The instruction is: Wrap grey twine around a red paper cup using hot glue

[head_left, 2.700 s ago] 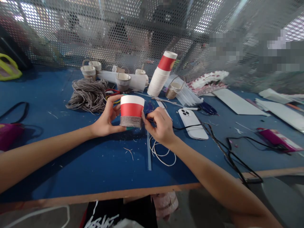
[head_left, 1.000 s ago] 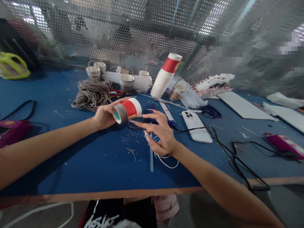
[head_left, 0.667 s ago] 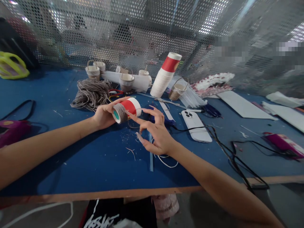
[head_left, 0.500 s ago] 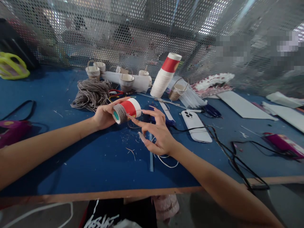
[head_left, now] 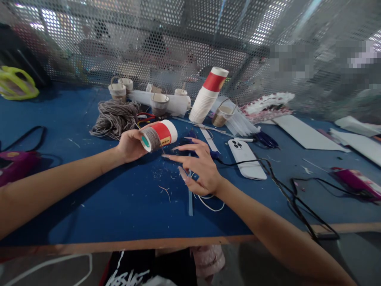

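Note:
My left hand (head_left: 131,145) is wrapped round a red and white paper cup (head_left: 165,134) tilted on its side above the table. Grey cord (head_left: 153,138) is wound round the cup's lower part, and a green disc shows at its base. Just right of the cup, my right hand (head_left: 199,165) has its fingers spread and holds nothing. A bundle of grey cord (head_left: 114,119) lies behind my left hand. Beyond the cup stands a tall stack of paper cups (head_left: 205,97).
Several small cord-wrapped baskets (head_left: 159,104) stand at the back. A white phone (head_left: 247,159) and black cable (head_left: 276,183) lie at right, with a purple device (head_left: 355,180) farther right. Another purple device (head_left: 18,163) is at far left. White boards (head_left: 308,133) lie back right.
The cup has turned slightly, showing yellow print on its red band. My right hand's fingers have moved away from it, a little downward and to the right.

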{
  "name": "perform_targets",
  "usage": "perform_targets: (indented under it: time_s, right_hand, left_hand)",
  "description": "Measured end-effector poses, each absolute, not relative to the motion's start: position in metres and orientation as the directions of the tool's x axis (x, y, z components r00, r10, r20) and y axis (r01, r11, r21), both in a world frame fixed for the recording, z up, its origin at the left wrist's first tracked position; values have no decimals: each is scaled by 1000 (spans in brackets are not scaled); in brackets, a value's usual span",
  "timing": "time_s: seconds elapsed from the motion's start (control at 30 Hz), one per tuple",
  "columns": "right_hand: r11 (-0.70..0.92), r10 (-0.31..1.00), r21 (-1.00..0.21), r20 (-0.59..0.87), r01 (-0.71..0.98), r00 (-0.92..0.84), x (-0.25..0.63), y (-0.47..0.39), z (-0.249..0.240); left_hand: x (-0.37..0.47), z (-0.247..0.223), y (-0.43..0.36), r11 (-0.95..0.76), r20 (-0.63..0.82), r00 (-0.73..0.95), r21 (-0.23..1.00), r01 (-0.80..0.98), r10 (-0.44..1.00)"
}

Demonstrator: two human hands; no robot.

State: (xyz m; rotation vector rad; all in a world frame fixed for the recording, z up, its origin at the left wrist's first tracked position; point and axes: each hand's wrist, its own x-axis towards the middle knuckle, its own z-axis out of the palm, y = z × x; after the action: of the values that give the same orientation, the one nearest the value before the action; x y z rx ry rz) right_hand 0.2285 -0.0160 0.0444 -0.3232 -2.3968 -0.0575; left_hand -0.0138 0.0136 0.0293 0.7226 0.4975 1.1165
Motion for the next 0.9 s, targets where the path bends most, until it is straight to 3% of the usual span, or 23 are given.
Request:
perform_targets:
  time_s: [0.13,0.33,0.7,0.9]
  right_hand:
    - [950,275,-94,703,297,-656,228,-18,47]
    - [926,344,-81,582,369,-737,226,-18,46]
    - [935,212,61,697,351,-685,229,-19,44]
    - [916,316,1,615,401,-723,224,-21,46]
  left_hand:
    - [-13,29,14,258,-16,374,751,-607,927]
    - [-11,31,13,229,16,371,763,-604,928]
    - [-11,32,11,262,-50,338,739,-620,940]
    - [-10,33,11,228,4,359,765,-603,933]
